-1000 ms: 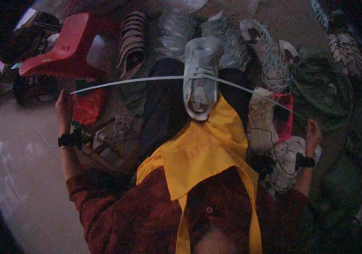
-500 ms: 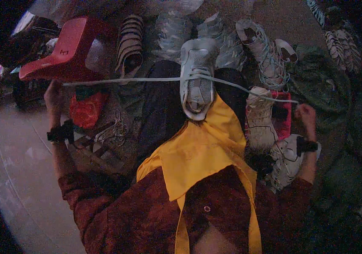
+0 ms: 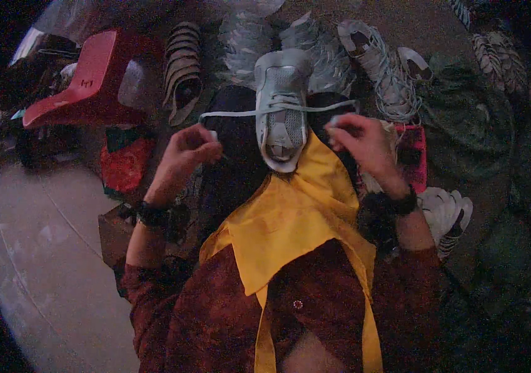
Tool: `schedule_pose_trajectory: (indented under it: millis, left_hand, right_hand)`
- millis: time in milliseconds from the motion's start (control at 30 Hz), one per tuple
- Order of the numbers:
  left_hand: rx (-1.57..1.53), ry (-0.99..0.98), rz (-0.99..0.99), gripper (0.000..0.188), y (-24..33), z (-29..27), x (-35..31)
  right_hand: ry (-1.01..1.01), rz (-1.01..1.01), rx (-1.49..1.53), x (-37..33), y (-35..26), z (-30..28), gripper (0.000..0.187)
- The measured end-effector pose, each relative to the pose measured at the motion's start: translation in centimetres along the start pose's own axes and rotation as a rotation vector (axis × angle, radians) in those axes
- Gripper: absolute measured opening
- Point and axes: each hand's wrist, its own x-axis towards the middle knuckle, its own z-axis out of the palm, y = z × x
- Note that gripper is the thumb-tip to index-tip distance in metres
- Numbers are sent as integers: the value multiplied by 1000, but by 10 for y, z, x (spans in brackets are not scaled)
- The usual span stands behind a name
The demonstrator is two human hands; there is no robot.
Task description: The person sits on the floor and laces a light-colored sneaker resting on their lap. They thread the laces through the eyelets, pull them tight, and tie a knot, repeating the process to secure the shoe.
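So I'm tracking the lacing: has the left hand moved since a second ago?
Yes. The left hand has come inward toward the grey shoe, away from the red chair.

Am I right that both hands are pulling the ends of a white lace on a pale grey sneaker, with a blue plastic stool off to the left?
Not quite: the head view shows the plastic stool is red, not blue. The rest holds: the left hand and right hand each pinch an end of the white lace on the pale grey sneaker.
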Motion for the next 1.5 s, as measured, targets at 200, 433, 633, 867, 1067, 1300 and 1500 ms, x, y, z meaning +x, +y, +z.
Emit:
schedule_pose_trajectory:
  millis: [200, 433, 633, 867, 1067, 1300, 1500]
  left_hand:
    - [-161, -28, 119, 12, 9, 38, 16]
    - [-57, 50, 183, 15, 16, 53, 28]
    - [50, 81, 199, 16, 6, 58, 33]
    - [265, 184, 235, 15, 10, 66, 35]
    - [571, 205, 402, 19, -7, 60, 44]
    - [13, 249, 295, 17, 4, 60, 59]
    - [9, 257, 354, 16, 13, 67, 58]
  right_hand:
    - [200, -300, -145, 41, -9, 31, 14]
    - [197, -196, 286, 45, 4, 32, 13]
    - [205, -194, 237, 40, 7, 36, 11]
    - [200, -170, 155, 34, 1, 43, 9]
    - [177, -217, 34, 37, -11, 41, 10]
    - [235, -263, 50, 38, -4, 44, 12]
    - [238, -261, 51, 38, -1, 46, 12]
